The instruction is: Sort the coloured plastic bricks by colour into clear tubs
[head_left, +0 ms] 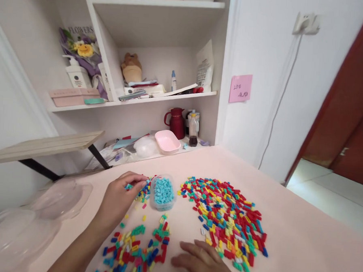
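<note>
My left hand (121, 194) is over a small heap of coloured building blocks (142, 195), left of a clear plastic tub (154, 203). Its thumb and forefinger come together in a pinch; anything between them is too small to name. Light-blue blocks (164, 190) fill the tub. Between the large mixed pile of blocks (226, 215) and the scattered blocks in front (136, 249), my right hand (202, 262) hovers low over the table, fingers spread, holding nothing visible.
The pink tabletop (298, 235) runs to the wall. Clear plastic lids or bowls (59, 200) lie at the left. Behind stand a pink basin (167, 142), a dark red jug (177, 123) and a bottle of dark liquid (193, 130), below white shelves (165, 96).
</note>
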The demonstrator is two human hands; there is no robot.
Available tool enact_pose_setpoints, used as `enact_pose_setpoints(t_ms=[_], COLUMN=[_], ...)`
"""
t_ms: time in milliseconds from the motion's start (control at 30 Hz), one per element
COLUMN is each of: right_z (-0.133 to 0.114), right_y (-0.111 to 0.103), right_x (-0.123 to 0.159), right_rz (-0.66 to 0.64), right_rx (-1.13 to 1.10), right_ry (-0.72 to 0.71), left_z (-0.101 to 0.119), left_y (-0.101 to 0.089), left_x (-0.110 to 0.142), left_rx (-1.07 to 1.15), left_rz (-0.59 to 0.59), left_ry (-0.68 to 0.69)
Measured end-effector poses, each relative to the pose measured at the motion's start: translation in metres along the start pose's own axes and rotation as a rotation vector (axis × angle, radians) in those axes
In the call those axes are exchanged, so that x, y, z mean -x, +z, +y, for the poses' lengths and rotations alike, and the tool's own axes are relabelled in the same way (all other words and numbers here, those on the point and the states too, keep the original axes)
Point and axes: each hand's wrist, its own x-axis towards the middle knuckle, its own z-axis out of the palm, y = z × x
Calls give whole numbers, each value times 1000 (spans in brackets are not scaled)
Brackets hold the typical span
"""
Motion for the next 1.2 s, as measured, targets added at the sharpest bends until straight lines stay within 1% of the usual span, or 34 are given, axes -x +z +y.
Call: enact_pose_setpoints(t_ms=[67,100,167,200,267,367,433,500,667,733,833,900,967,1033,1100,1200], right_z=[3,4,6,6,6,3,1,0,0,1,3,4,5,6,8,9], right_y=[0,-4,-18,-26,-39,-47,-46,-44,-35,-30,-26,-25,-25,-24,-21,-17], right_x=[-1,-2,-4,-5,-7,-9,-10,-10,-6,-3,1,2,3,4,5,6], right_rz=[28,32,2,-13,-30,-35,-43,-51,-33,-40,-79,-107,-117,-125,-121,-87], right_rx=[-2,-9,-38,-48,-50,-58,-75,-89,-101,-115,-155,-181,-197,-194,-179,-162], right_ry=[-26,-40,-81,-95,-111,-122,-123,-122,-145,-149,-156,-165,-166,-167,-173,-185], left_z=[9,12,14,15,16,13,5,-9,-60,-80,-106,-118,-122,-119,-113,-107], left_y=[13,19,28,30,28,14,3,-7,-27,-33,-40,-41,-40,-38,-35,-28], left_x=[-9,-13,-18,-19,-20,-14,-4,8,46,64,96,119,137,148,152,149], left_rx=[-27,-46,-76,-86,-100,-117,-124,-147,-282,-357,-469,-537,-587,-628,-654,-643], left_rz=[-55,-89,-133,-132,-82,-11,-28,-55,-101,-106,-103,-146,-241,-317,-361,-379], left_ry=[83,107,123,121,111,71,22,-10,9,-8,-82,-146,-208,-239,-248,-210])
